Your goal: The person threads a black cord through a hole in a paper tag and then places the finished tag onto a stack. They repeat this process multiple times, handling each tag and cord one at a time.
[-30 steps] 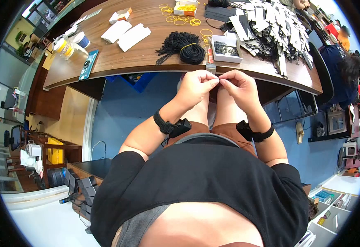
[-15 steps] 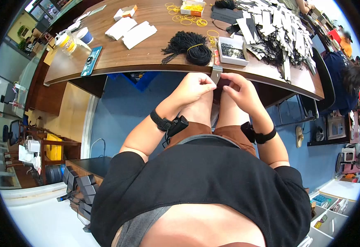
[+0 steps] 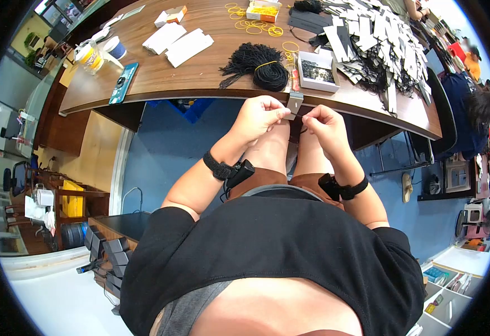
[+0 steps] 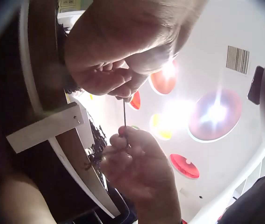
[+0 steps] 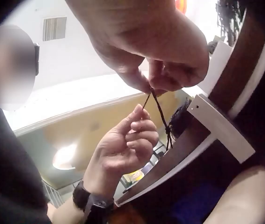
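Observation:
A thin black cord (image 4: 124,114) is drawn taut between my two hands, just in front of the table edge and above my thighs. My left hand (image 3: 260,120) pinches one part of it between thumb and fingertips. The right hand (image 3: 325,127) pinches it a short way off. In the right wrist view, a knotted strand of the cord (image 5: 162,112) hangs down from the right fingertips. Close beyond the hands, a flat metal bracket (image 3: 295,102) sticks out from the table edge. A bundle of black cords (image 3: 271,75) with a yellow band lies behind it.
On the wooden table (image 3: 200,75) stand an open white box (image 3: 326,85) and a large pile of white and black tags (image 3: 368,39). Yellow rubber bands (image 3: 259,28), white strips (image 3: 189,48), a phone (image 3: 124,83) and cups (image 3: 115,48) lie further left. Below is a blue bin (image 3: 192,112).
The hands' fingertips were together, then parted, with the right fingers spread. Now the right hand pinches the cord, and it spans the gap between the hands.

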`<state>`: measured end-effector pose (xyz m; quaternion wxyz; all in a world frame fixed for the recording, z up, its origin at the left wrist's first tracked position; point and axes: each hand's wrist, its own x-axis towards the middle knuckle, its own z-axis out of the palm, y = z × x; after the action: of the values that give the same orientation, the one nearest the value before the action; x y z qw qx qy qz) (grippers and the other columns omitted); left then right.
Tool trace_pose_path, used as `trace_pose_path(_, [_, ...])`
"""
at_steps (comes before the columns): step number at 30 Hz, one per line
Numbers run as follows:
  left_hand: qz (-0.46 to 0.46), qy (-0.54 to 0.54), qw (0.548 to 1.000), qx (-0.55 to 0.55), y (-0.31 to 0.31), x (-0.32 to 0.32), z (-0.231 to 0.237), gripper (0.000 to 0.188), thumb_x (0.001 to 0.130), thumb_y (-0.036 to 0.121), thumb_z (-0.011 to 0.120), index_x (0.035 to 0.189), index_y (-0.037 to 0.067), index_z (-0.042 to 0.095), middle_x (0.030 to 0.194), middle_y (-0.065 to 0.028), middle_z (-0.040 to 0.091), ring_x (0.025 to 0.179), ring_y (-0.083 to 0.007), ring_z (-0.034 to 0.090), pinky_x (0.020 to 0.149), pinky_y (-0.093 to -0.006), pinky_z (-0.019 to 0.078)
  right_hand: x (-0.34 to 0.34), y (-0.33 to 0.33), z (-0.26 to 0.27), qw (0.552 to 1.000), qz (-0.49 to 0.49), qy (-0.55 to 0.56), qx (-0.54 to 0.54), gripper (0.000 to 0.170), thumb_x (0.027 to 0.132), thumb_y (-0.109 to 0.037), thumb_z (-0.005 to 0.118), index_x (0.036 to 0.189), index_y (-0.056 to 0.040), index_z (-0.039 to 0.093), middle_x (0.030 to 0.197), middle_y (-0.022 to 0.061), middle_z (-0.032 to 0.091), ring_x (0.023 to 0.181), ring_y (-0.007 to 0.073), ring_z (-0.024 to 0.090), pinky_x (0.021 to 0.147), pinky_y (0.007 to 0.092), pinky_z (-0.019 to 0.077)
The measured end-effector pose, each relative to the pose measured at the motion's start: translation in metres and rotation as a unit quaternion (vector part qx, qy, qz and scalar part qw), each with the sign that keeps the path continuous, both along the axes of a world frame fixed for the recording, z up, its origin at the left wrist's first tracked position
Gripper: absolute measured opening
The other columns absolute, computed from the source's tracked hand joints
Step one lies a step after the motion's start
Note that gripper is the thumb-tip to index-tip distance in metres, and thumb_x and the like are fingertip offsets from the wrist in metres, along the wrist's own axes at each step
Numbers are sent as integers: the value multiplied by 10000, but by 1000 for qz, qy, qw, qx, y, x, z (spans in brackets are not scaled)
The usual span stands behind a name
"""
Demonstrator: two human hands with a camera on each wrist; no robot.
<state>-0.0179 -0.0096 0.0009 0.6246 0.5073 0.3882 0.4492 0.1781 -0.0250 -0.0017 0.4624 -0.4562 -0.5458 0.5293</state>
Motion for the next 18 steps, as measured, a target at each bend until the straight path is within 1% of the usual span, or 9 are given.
trace_pose_path(1, [-4, 12, 1000, 6, 0, 2, 0, 117, 807, 116, 681, 814, 16, 620, 637, 7, 553, 504, -33, 449, 442, -163, 342, 1, 0, -3, 998, 14, 59, -25, 41, 788, -54, 629, 815, -25, 622, 730, -20, 600, 633, 42, 518, 555, 183, 396])
trace_pose_path(2, [-18, 13, 1000, 6, 0, 3, 2, 119, 806, 116, 682, 813, 15, 620, 637, 6, 554, 503, -33, 450, 442, -163, 344, 4, 0, -3, 995, 25, 73, -62, 64, 808, -66, 624, 858, -27, 631, 782, 1, 617, 642, 42, 513, 568, 170, 384])
trace_pose_path(5, [-56, 15, 998, 0, 1, 6, 6, 122, 804, 116, 684, 810, 12, 621, 635, 3, 556, 502, -34, 454, 442, -164, 349, 1, -4, 16, 983, 75, 102, -135, 99, 830, -92, 627, 893, -16, 637, 823, 11, 630, 628, 38, 500, 562, 164, 380])
trace_pose_path(9, [-92, 25, 995, -7, 5, 9, 9, 121, 803, 116, 682, 807, 10, 624, 628, 3, 556, 503, -34, 460, 446, -167, 358, 8, 4, 10, 990, 104, 16, -95, 112, 837, -115, 638, 873, -10, 648, 745, 14, 630, 568, 35, 491, 510, 169, 383])
trace_pose_path(13, [-124, 58, 991, 0, 7, 8, 11, 113, 814, 120, 671, 796, 18, 625, 636, 0, 568, 501, -31, 457, 450, -166, 355, 8, 6, 9, 993, 94, 6, -76, 107, 813, -114, 654, 844, -11, 651, 700, 15, 620, 549, 46, 495, 501, 180, 391])
trace_pose_path(15, [-132, 122, 983, 27, 9, 8, 6, 124, 808, 132, 670, 788, 18, 625, 642, -13, 577, 512, -51, 467, 464, -193, 373, 12, 9, 0, 994, 84, -7, -66, 107, 797, -106, 660, 840, -9, 649, 691, 33, 624, 562, 67, 518, 511, 201, 407])
trace_pose_path(16, [-136, 153, 978, 41, 11, 8, 3, 129, 805, 137, 669, 784, 18, 625, 644, -20, 582, 518, -61, 472, 471, -206, 382, 11, 10, -5, 996, 53, -71, 23, 106, 792, -106, 657, 838, -11, 644, 690, 52, 623, 570, 95, 536, 520, 221, 420])
trace_pose_path(17, [-113, 209, 966, 104, 12, 9, 2, 137, 787, 148, 668, 783, 17, 627, 661, -58, 598, 537, -116, 505, 494, -249, 402, 8, 9, -11, 984, 20, -135, 111, 105, 787, -106, 655, 835, -13, 640, 689, 70, 622, 578, 123, 553, 529, 240, 433])
trace_pose_path(18, [-90, 262, 946, 167, 13, 11, 1, 148, 770, 159, 666, 781, 16, 629, 678, -95, 615, 556, -171, 539, 517, -292, 422, 3, 7, -12, 960, -12, -197, 197, 104, 783, -105, 652, 833, -15, 636, 688, 89, 621, 587, 151, 571, 538, 260, 446])
